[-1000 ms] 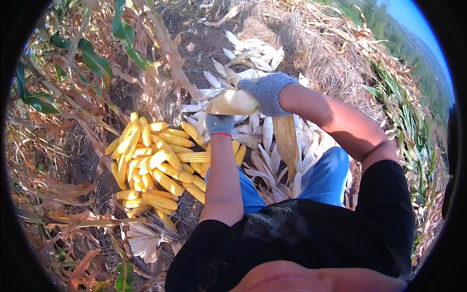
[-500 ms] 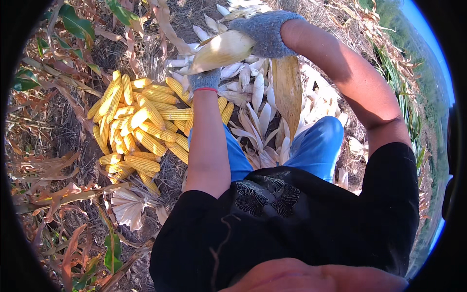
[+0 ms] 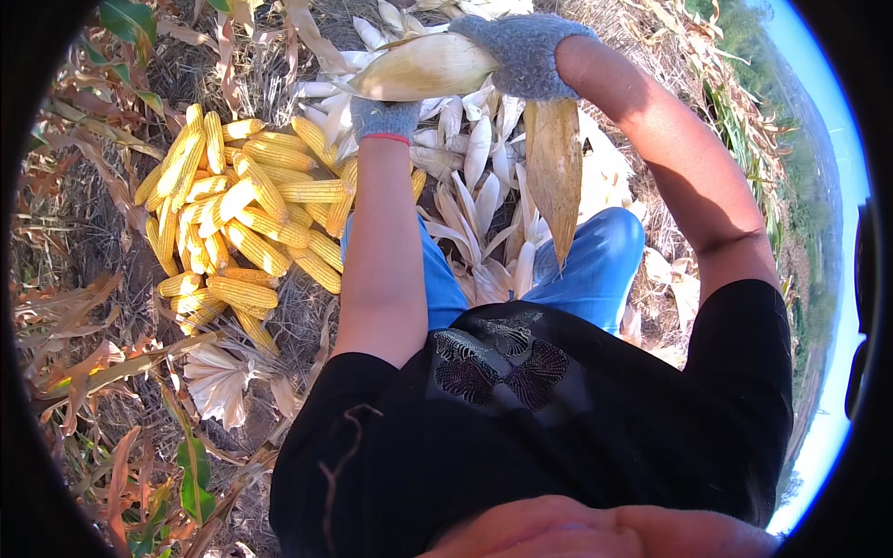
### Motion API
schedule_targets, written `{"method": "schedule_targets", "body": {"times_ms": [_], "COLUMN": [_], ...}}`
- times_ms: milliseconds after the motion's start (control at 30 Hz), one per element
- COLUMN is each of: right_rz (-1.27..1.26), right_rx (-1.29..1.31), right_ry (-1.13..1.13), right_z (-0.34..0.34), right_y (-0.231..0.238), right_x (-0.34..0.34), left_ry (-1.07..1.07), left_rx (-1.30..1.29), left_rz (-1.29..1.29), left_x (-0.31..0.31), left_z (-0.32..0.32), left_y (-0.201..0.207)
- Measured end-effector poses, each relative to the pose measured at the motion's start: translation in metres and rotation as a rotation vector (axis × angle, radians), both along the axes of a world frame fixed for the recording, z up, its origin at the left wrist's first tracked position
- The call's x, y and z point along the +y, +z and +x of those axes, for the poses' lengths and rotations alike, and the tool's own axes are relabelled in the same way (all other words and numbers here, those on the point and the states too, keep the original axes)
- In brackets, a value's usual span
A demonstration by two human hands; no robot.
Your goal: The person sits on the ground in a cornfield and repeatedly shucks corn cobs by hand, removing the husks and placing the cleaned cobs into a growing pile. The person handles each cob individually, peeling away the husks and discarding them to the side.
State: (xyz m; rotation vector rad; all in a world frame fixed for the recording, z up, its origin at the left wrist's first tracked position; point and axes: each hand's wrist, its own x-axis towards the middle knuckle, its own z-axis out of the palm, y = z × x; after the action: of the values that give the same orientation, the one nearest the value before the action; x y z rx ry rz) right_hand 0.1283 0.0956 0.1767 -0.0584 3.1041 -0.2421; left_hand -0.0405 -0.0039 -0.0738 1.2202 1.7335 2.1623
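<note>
Dry ground (image 3: 299, 321); right fingers (image 3: 478, 30) grip husk-wrapped ear (image 3: 423, 70) (left hand (image 3: 385, 118): fingers hidden beneath, hold unclear).

Pale, husk-wrapped corn ear (image 3: 423, 68), crosswise in both hands (image 3: 528, 58)

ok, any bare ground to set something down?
Small straw-littered patch between the yellow cob pile and left sleeve; narrow soil strip between that pile and the dry leaves at left. Crowded: between the jeans legs and beyond, pale husks.
</note>
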Motion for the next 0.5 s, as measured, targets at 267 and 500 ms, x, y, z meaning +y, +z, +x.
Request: {"method": "schedule_targets", "body": {"times_ms": [267,500], "right_rz": [-0.166,-0.986], "right_rx": [0.083,0.241], "right_ry": [-0.199,-0.534], "right_z": [0.069,0.122], "right_y": [-0.073,-0.087], "right_x": [-0.029,-0.054], "left_ry": [-0.359,-0.219], "left_rx": [-0.983,-1.234], "left_rz": [0.414,0.290], "left_x": [-0.027,-0.047], "left_z": [0.004,0.016], "left_y": [0.028,0.031]}}
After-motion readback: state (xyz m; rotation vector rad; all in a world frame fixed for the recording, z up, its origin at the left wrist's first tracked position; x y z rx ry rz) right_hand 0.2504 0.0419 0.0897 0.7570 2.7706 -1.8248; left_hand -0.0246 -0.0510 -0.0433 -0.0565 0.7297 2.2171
